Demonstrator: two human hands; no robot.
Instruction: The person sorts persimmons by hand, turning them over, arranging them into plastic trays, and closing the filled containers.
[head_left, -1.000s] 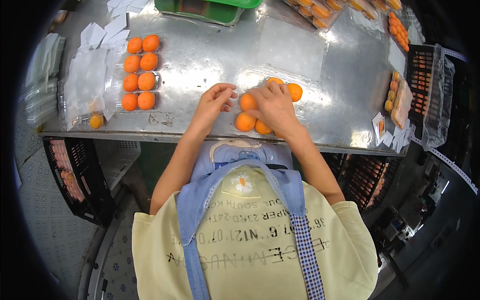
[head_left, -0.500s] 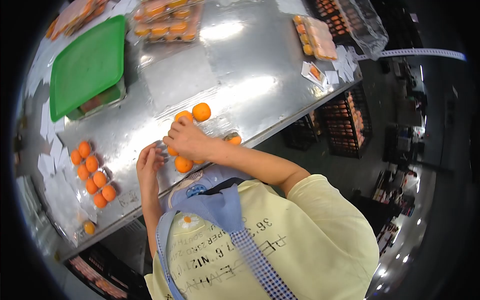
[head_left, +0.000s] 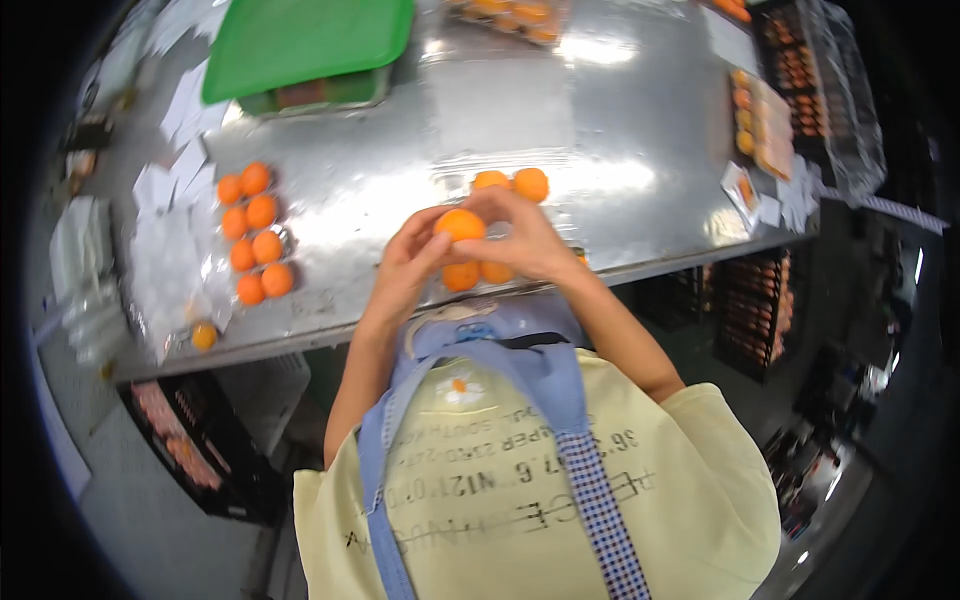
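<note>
An orange (head_left: 461, 225) is held up between my two hands, over the metal table's front part. The fingers of my left hand (head_left: 404, 262) grip it from the left side, thumb against the fruit. My right hand (head_left: 527, 238) pinches the same fruit from the right, its fingertips partly hidden behind it. Just below lie further oranges (head_left: 461, 277), close to the table's front edge and partly covered by my hands. Beyond my fingers rests another pair of oranges (head_left: 530, 184). Whether these sit in a clear tray is hard to make out.
To the left stand two rows of oranges (head_left: 262, 211) in what looks like a clear pack, with a lone fruit (head_left: 204, 335) nearby. A green lid (head_left: 310, 45) covers a box at the back. Paper slips (head_left: 185, 105) and packed fruit (head_left: 772, 130) lie at the sides.
The view has turned, so the table appears shifted. My left hand, earlier beside the fruit with fingers apart, now grips an orange together with my right hand, which was down over the group.
</note>
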